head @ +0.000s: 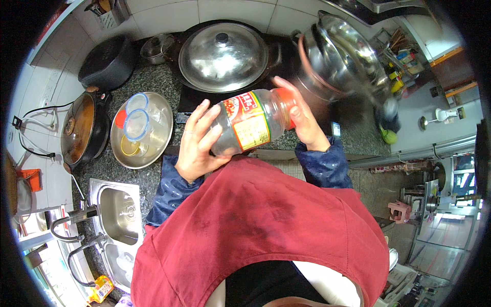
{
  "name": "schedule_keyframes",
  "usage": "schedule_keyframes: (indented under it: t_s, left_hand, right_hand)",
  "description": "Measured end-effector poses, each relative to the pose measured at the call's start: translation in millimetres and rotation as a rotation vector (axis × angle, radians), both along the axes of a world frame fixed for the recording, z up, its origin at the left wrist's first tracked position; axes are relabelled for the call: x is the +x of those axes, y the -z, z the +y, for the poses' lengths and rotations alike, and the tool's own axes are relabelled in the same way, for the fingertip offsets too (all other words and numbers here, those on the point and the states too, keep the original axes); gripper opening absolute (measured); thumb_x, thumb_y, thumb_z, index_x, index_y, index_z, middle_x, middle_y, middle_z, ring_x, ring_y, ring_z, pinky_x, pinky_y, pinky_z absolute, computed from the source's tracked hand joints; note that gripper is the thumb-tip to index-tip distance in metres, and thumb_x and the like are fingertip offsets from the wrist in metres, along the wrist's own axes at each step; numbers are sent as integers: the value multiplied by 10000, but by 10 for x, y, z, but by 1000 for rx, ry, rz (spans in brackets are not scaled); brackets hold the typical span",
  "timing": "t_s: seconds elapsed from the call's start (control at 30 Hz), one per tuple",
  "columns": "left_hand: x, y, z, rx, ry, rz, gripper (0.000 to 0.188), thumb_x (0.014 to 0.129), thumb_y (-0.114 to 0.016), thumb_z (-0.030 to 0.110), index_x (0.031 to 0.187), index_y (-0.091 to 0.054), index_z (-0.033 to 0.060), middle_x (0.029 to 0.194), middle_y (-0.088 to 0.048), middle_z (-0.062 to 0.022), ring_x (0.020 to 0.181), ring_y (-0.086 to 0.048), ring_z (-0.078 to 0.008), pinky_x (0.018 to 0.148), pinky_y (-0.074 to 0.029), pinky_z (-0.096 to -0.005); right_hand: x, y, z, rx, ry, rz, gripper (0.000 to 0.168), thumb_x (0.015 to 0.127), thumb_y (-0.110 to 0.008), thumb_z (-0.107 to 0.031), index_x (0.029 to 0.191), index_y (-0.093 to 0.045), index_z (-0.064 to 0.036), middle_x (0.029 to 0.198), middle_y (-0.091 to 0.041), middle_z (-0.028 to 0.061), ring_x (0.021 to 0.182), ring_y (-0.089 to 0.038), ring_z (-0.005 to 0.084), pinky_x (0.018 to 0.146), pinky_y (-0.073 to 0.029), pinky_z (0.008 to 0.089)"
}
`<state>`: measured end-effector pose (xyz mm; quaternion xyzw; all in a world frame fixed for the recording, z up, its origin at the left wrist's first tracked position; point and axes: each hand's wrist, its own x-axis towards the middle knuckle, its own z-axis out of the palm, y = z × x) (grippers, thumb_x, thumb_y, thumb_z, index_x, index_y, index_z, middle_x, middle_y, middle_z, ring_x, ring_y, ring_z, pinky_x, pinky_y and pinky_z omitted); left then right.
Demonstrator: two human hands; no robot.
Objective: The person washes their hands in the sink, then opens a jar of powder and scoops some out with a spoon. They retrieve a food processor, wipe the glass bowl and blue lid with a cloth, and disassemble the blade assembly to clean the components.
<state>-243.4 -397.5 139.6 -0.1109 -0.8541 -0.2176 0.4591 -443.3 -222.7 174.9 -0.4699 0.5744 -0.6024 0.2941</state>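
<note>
A large clear jar [226, 134] with a red and yellow label lies tilted on its side between my two hands, in front of my red apron [261, 199]. Its inside looks transparent. My left hand [201, 138] cups the jar's base, fingers spread along its side. At the other end, the red lid [287, 105] sits on the jar's mouth, with my right hand [301, 115] wrapped around its outer side. To the left, a round metal tray [161, 147] carries clear plastic containers with blue rims [137, 124] and a red lid [121, 119].
Behind the jar, a wok with a domed metal lid [224, 57] sits on the stove. Steel basins [341, 53] lean at the right. Further left are a black pot [107, 63], a glass-lidded pan [78, 128] and a double sink [119, 209] with taps. A green vegetable [388, 135] lies at right.
</note>
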Motion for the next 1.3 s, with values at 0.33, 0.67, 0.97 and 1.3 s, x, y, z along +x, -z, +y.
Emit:
schedule_keyframes:
  t_s: [0.33, 0.67, 0.97, 1.3]
  left_hand:
    - [-22, 320, 63, 327, 101, 280, 996, 536, -860, 467, 1318, -330, 151, 1303, -310, -259, 1153, -440, -397, 932, -420, -495]
    - [-90, 364, 103, 504, 167, 194, 925, 599, -834, 365, 1324, -316, 115, 1331, -301, -217, 1187, -407, -349, 979, -362, -475]
    - [-164, 362, 185, 878, 267, 160, 829, 747, -702, 447, 1337, -266, 60, 1313, -358, -168, 1195, -399, -285, 1012, -321, -431]
    - [51, 370, -17, 1879, 852, -434, 648, 923, -269, 592, 1292, -426, 82, 1002, -642, -109, 683, -657, -214, 421, -532, -291]
  right_hand:
    - [310, 39, -108, -237, 206, 276, 641, 882, -500, -511, 1234, -458, 23, 994, -614, 117, 891, -586, 178, 805, -451, 302]
    - [270, 53, -54, -137, 306, 352, 565, 883, -506, -448, 1184, -498, 30, 961, -622, 119, 868, -587, 174, 774, -455, 293]
    - [253, -16, -65, -164, 351, 525, 546, 857, -544, -419, 1172, -498, 24, 935, -603, 136, 844, -582, 191, 754, -455, 302]
    - [331, -766, -295, -384, -291, 1415, 553, 655, -718, -428, 1104, -593, -130, 1162, -533, 180, 929, -579, 326, 734, -506, 409]
